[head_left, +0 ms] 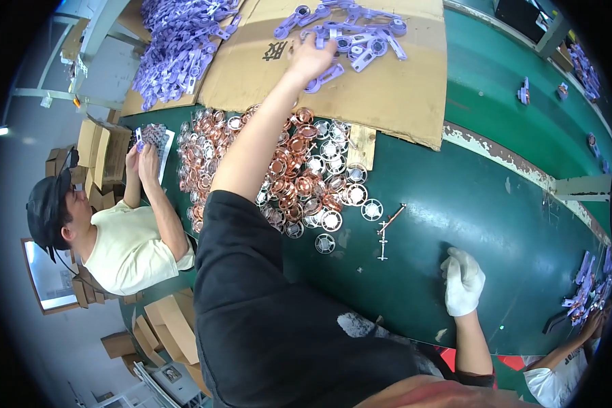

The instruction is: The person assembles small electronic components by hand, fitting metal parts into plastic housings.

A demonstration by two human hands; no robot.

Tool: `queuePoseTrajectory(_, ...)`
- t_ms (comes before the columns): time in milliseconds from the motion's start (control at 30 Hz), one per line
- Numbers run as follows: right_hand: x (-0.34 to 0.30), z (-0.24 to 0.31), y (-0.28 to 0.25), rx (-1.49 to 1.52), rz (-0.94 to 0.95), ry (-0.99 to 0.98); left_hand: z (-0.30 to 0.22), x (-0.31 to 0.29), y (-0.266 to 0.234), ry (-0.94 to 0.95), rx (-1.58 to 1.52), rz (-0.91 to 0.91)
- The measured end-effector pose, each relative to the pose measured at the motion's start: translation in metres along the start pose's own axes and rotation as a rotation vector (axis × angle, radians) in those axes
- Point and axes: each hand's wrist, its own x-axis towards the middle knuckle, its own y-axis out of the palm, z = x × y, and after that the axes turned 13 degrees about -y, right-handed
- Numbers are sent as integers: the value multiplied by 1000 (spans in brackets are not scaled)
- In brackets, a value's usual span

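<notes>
My bare left hand (pixel 311 58) reaches to the far side, onto a loose group of purple plastic handle-like parts (pixel 368 49) on a cardboard sheet. Its fingers are apart over the parts, touching the nearest ones; no part is clearly held. My right hand (pixel 464 282), in a white glove, hovers over or rests on the green table at the right. The gloved fingers are curled together, and whatever they may hold is hidden. Under my left forearm spreads a heap of copper-coloured and silver spoked rings (pixel 296 170). A thin jointed strip (pixel 385 234) lies between the heap and my right hand.
A larger purple heap (pixel 177 51) sits at the far left of the cardboard sheet (pixel 251 75). At left, a co-worker (pixel 126 238) in a cap holds a purple part. Another person's arm (pixel 568 350) is at lower right, by more purple parts (pixel 585 289). A raised ledge (pixel 503 156) crosses the right.
</notes>
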Motion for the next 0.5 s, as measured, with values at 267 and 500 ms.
queuePoseTrajectory(267, 1, 1, -2, -40, 6, -59, -43, -51, -13, 256, -116, 73)
queuePoseTrajectory(500, 8, 4, 1, -15, 15, -36, 25, 142, -36, 83, 83, -424)
